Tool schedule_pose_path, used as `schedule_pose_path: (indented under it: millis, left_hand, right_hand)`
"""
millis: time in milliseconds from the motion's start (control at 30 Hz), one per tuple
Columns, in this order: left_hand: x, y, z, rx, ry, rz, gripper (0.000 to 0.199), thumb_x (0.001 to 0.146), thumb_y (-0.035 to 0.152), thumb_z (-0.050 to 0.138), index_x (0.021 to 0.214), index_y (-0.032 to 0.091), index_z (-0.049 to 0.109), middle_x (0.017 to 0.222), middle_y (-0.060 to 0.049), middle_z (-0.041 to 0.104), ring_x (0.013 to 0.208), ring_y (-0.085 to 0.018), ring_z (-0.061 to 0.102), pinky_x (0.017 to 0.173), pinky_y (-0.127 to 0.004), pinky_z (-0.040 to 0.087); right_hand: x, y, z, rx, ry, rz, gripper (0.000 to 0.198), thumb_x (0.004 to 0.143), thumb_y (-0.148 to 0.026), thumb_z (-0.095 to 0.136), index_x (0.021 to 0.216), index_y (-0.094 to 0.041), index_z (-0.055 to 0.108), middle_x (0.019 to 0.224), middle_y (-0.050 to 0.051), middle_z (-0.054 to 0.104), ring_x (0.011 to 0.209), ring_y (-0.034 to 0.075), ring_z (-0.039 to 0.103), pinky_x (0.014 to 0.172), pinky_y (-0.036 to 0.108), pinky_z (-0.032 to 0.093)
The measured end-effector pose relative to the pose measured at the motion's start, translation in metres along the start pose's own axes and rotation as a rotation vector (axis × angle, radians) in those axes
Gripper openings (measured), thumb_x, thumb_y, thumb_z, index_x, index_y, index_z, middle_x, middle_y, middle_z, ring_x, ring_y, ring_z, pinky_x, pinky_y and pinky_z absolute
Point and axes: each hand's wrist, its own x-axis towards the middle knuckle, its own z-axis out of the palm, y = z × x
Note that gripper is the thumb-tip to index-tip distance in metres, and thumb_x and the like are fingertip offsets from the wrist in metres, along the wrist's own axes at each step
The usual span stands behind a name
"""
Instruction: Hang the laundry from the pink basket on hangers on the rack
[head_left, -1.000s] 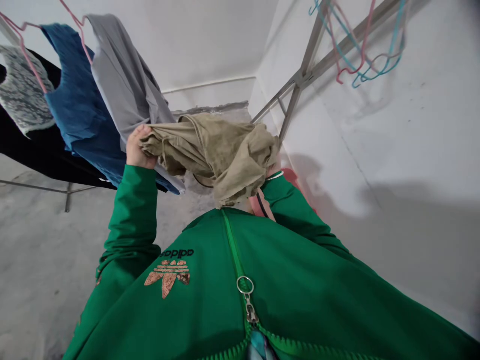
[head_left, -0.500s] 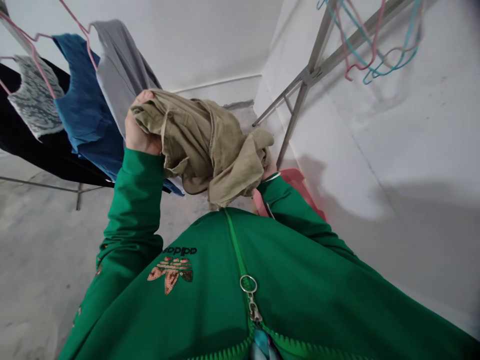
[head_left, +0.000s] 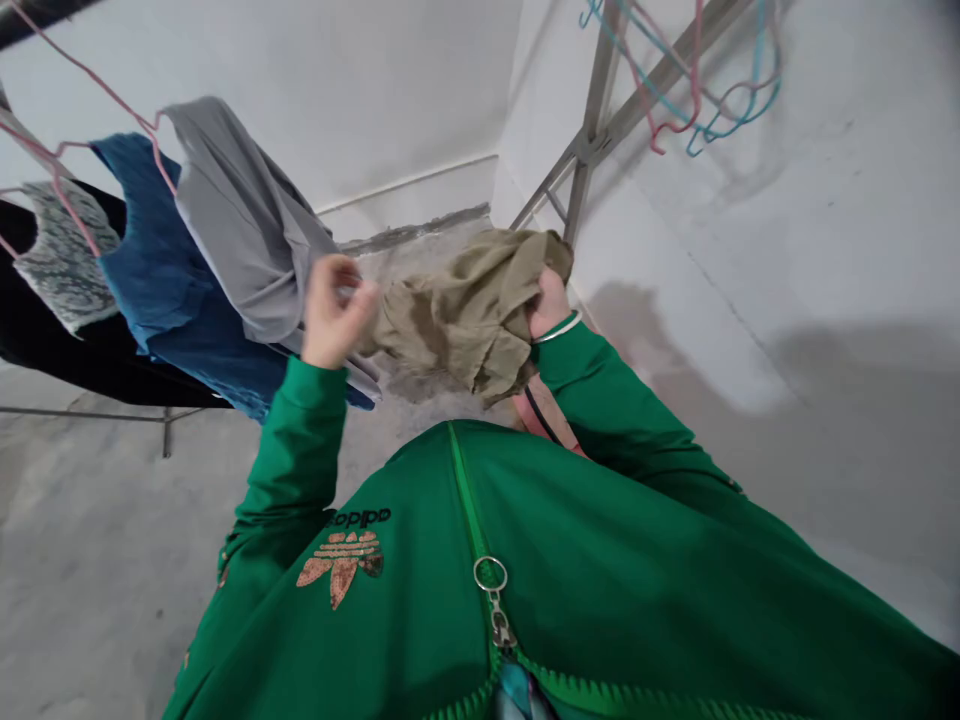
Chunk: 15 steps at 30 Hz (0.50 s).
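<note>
A crumpled khaki garment [head_left: 457, 320] hangs in front of me, its kind unclear in the folds. My right hand [head_left: 550, 303], with a pale bangle at the wrist, is closed on its right end. Just off the garment's left end, my left hand [head_left: 337, 312] is raised and slightly blurred. Its fingers are curled but apart, with nothing visible in them. Behind that hand hangs a grey garment [head_left: 240, 220]; I cannot tell whether they touch.
On pink hangers [head_left: 56, 165] at the left are a blue garment [head_left: 161, 270], a patterned top [head_left: 64, 250] and black cloth. A metal rack [head_left: 589, 145] stands at the upper right, with blue and pink hangers [head_left: 739, 120] on it. A pink object [head_left: 544, 415] shows beneath my right forearm.
My left hand has let go of the khaki garment and moved right and down. My right hand has come up into view, drawing the garment to the right. The view has shifted slightly.
</note>
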Motion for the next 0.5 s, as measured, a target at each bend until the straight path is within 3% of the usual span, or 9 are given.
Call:
schedule_pose_path:
  millis: [33,67,100,167,200,300,433,500]
  left_hand:
    - [-0.011,0.000,0.024,-0.092,-0.191,-0.028,0.062,0.072,0.049,0.075,0.120,0.020,0.049,0.122,-0.011,0.057,0.107,-0.025,0.059,0.088,-0.043,0.052]
    - [-0.020,-0.001,0.048,-0.154,-0.294,-0.069,0.081,0.060,0.049,0.083,0.126,0.020,0.046,0.130,-0.013,0.054,0.112,-0.027,0.058,0.092,-0.043,0.052]
    - [-0.027,-0.005,0.070,-0.202,-0.316,-0.114,0.088,0.053,0.048,0.087,0.126,0.020,0.047,0.134,-0.013,0.054,0.118,-0.028,0.056,0.099,-0.043,0.050]
    - [-0.030,-0.018,0.096,-0.333,-0.295,-0.250,0.076,0.052,0.049,0.086,0.115,0.020,0.054,0.125,-0.010,0.062,0.115,-0.027,0.059,0.101,-0.042,0.049]
    - [-0.027,-0.027,0.098,-0.367,-0.277,-0.295,0.065,0.056,0.051,0.083,0.107,0.020,0.057,0.115,-0.009,0.067,0.109,-0.027,0.062,0.099,-0.043,0.051]
    - [-0.009,-0.060,0.067,-0.413,-0.180,-0.367,0.046,0.065,0.057,0.072,0.090,0.022,0.058,0.087,-0.002,0.071,0.090,-0.023,0.067,0.091,-0.046,0.054]
    - [0.018,-0.108,-0.004,-0.441,0.046,-0.404,0.042,0.063,0.052,0.067,0.089,0.023,0.053,0.081,0.004,0.069,0.091,-0.018,0.065,0.097,-0.045,0.051]
    - [0.027,-0.130,-0.028,-0.435,0.146,-0.429,0.041,0.061,0.052,0.065,0.083,0.022,0.049,0.074,0.005,0.066,0.093,-0.017,0.063,0.098,-0.046,0.050]
  right_hand:
    - [-0.002,-0.002,0.011,-0.009,-0.010,0.030,0.056,0.061,-0.069,0.070,0.096,-0.026,0.063,0.089,0.003,0.073,0.118,0.027,0.057,0.102,0.049,0.049]
    - [-0.005,-0.004,0.022,-0.024,-0.018,0.059,0.055,0.063,-0.070,0.069,0.095,-0.026,0.063,0.089,0.003,0.073,0.118,0.028,0.057,0.100,0.048,0.051]
    - [-0.008,-0.005,0.031,-0.043,-0.027,0.084,0.053,0.063,-0.070,0.069,0.093,-0.026,0.064,0.088,0.004,0.073,0.118,0.028,0.058,0.099,0.047,0.053]
    - [-0.013,-0.010,0.040,-0.082,-0.056,0.104,0.048,0.061,-0.063,0.074,0.090,-0.026,0.064,0.088,0.005,0.073,0.117,0.029,0.060,0.095,0.046,0.055]
    - [-0.015,-0.014,0.039,-0.103,-0.074,0.100,0.045,0.059,-0.057,0.078,0.088,-0.025,0.064,0.088,0.005,0.073,0.116,0.030,0.061,0.094,0.045,0.056]
    - [-0.015,-0.030,0.017,-0.164,-0.080,0.075,0.040,0.051,-0.035,0.084,0.083,-0.022,0.064,0.085,0.003,0.073,0.107,0.031,0.065,0.091,0.047,0.057]
    - [-0.011,-0.051,-0.029,-0.237,0.088,-0.008,0.036,0.047,-0.021,0.082,0.078,-0.020,0.063,0.076,0.002,0.072,0.098,0.029,0.068,0.090,0.045,0.056]
    - [-0.011,-0.058,-0.046,-0.248,0.160,-0.054,0.035,0.046,-0.020,0.080,0.076,-0.021,0.062,0.075,0.001,0.072,0.097,0.027,0.068,0.091,0.043,0.055]
